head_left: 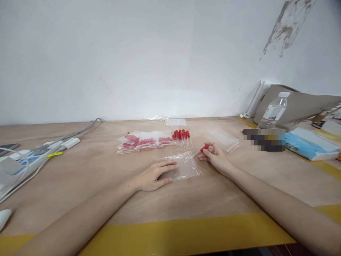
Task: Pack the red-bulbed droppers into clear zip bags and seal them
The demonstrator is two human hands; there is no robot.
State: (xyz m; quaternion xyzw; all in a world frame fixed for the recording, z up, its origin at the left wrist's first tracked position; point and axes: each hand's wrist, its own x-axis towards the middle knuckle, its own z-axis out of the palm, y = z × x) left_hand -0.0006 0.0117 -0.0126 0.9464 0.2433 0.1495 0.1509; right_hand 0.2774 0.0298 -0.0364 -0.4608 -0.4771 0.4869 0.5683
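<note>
Pinched in the right hand (215, 156), one red-bulbed dropper (205, 147); under the unclosed left hand (154, 175), one clear bag (186, 168).

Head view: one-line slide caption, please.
Left hand rests on the edge of a clear bag; right hand holds a red-topped dropper.

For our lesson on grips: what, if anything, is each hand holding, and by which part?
The right hand holds a dropper by its red bulb. The left hand grips nothing; its fingers lie on a clear bag.
</note>
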